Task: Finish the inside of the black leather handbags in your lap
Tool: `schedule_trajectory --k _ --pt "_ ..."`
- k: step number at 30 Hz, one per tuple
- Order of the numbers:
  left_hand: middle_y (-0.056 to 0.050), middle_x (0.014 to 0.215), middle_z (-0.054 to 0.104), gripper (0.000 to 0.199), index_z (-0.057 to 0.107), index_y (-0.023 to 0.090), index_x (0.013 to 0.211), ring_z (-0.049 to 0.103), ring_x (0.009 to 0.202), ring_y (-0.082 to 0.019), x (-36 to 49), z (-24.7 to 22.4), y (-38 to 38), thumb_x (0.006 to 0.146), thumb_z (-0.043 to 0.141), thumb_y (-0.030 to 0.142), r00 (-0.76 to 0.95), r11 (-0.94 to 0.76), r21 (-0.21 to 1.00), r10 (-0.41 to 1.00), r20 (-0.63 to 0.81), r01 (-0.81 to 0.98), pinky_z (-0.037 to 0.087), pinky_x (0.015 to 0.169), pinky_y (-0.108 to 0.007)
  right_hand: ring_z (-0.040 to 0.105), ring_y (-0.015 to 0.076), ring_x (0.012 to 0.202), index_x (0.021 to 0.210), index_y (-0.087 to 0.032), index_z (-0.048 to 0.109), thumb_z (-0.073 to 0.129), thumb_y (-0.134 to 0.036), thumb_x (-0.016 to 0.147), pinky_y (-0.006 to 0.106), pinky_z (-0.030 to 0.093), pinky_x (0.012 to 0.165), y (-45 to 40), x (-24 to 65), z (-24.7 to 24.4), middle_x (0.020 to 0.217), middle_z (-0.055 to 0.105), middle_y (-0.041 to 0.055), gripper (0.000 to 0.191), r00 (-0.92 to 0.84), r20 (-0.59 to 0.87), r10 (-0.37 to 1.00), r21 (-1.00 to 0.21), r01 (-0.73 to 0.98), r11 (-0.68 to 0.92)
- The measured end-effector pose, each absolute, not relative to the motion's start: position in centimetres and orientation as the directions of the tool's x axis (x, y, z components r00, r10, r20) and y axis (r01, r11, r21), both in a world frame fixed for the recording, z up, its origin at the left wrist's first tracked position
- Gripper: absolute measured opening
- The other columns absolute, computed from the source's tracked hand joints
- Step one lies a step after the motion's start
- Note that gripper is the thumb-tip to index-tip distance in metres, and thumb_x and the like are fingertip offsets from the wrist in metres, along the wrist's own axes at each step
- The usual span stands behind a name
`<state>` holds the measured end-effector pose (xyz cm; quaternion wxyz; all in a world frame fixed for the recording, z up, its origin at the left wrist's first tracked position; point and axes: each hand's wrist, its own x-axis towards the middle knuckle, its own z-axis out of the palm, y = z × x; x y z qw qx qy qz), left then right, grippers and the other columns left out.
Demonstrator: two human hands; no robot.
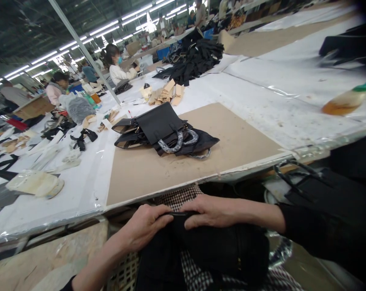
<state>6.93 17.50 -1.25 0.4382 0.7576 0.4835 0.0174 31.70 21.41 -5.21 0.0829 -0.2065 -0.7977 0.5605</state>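
Observation:
A black handbag [222, 248] lies across my lap, over a checked cloth. Its top edge is pinched by my left hand [148, 226] and, a little to the right, by my right hand [211, 212]. Thumbs and fingers close on the edge from both sides; the fingertips beneath are hidden. At the bag's right side a plastic-wrapped handle [281, 250] shows. In front of me, a stack of black handbags [160, 123] with plastic-wrapped handles rests on a brown board [231, 137] on the table.
Black pieces [197, 58] lie heaped further back, with tan pieces [167, 93] nearer. A bottle of amber liquid [342, 105] lies at right. Another black bag [325, 190] is below the table edge at right. Co-workers, one in a white sleeve [122, 74], work behind; a pole [85, 52] rises at left.

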Motion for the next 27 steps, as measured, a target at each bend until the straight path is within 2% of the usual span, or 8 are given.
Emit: schedule_trajectory --k 5,10,14,17,20,22,25,27 --pt "-0.001 0.082 0.07 0.03 0.069 0.022 0.105 0.062 0.07 -0.015 7.2 -1.6 17.3 0.099 0.043 0.035 0.563 -0.335 0.533 0.749 -0.35 0.777 0.042 0.066 -0.023 0.061 0.0186 0.081 0.106 -0.017 0.068 0.048 -0.033 0.096 0.027 0.045 0.074 20.9 31.2 -5.0 0.093 0.07 0.0053 0.027 -0.894 -0.021 0.447 -0.861 0.243 0.446" --pt "-0.005 0.102 0.069 0.024 0.06 0.021 0.114 0.066 0.087 -0.018 7.4 -1.4 17.0 0.1 0.042 0.027 0.659 -0.55 0.38 0.7 -0.275 0.744 0.045 0.075 -0.025 0.062 0.0206 0.075 0.1 -0.018 0.064 0.045 -0.036 0.096 0.03 0.043 0.069 20.3 30.7 -4.6 0.088 0.07 0.0073 0.026 -0.867 -0.084 0.491 -0.694 0.404 0.596" --pt "-0.004 0.087 0.066 0.024 0.06 0.017 0.101 0.062 0.068 -0.017 7.6 -1.5 16.6 0.101 0.037 0.026 0.71 -0.687 0.185 0.657 -0.254 0.702 0.038 0.057 -0.027 0.061 0.0193 0.067 0.096 -0.019 0.059 0.038 -0.036 0.099 0.029 0.04 0.063 20.0 30.0 -4.2 0.081 0.068 0.0062 0.027 -0.874 -0.107 0.475 -0.594 0.439 0.674" --pt "-0.002 0.076 0.063 0.025 0.058 0.016 0.088 0.057 0.06 -0.016 8.0 -2.2 16.4 0.1 0.037 0.021 0.722 -0.716 0.117 0.659 -0.213 0.688 0.034 0.054 -0.028 0.059 0.018 0.063 0.092 -0.018 0.058 0.036 -0.031 0.099 0.029 0.036 0.059 20.0 29.6 -4.1 0.076 0.067 0.0055 0.027 -0.888 -0.106 0.448 -0.517 0.434 0.738" --pt "0.0 0.068 0.061 0.027 0.057 0.017 0.078 0.055 0.058 -0.014 8.5 -2.9 16.3 0.099 0.04 0.02 0.657 -0.641 0.142 0.731 -0.185 0.754 0.033 0.055 -0.027 0.057 0.0182 0.062 0.088 -0.017 0.059 0.038 -0.028 0.098 0.03 0.034 0.058 20.1 29.4 -4.5 0.076 0.067 0.007 0.026 -0.894 -0.06 0.444 -0.427 0.425 0.798" --pt "0.001 0.065 0.059 0.031 0.056 0.017 0.072 0.055 0.058 -0.013 8.6 -2.9 16.5 0.099 0.041 0.024 0.591 -0.556 0.208 0.781 -0.2 0.805 0.033 0.056 -0.025 0.057 0.0181 0.064 0.086 -0.016 0.06 0.04 -0.027 0.097 0.03 0.034 0.059 20.3 29.6 -4.8 0.078 0.066 0.0076 0.026 -0.895 -0.026 0.446 -0.427 0.414 0.804" --pt "0.001 0.066 0.061 0.037 0.058 0.018 0.073 0.057 0.06 -0.013 8.3 -2.3 17.1 0.102 0.04 0.034 0.56 -0.471 0.334 0.788 -0.256 0.816 0.035 0.056 -0.022 0.054 0.0158 0.063 0.081 -0.017 0.06 0.039 -0.026 0.098 0.028 0.035 0.059 20.7 30.2 -5.3 0.075 0.065 0.0044 0.028 -0.903 -0.023 0.429 -0.557 0.368 0.745" --pt "0.001 0.074 0.066 0.034 0.062 0.02 0.084 0.06 0.066 -0.013 7.9 -1.7 17.4 0.102 0.038 0.036 0.583 -0.462 0.395 0.763 -0.28 0.794 0.038 0.059 -0.021 0.054 0.015 0.062 0.081 -0.017 0.061 0.039 -0.028 0.099 0.026 0.036 0.06 20.9 30.6 -5.3 0.075 0.064 0.0028 0.03 -0.9 -0.04 0.435 -0.66 0.351 0.665"
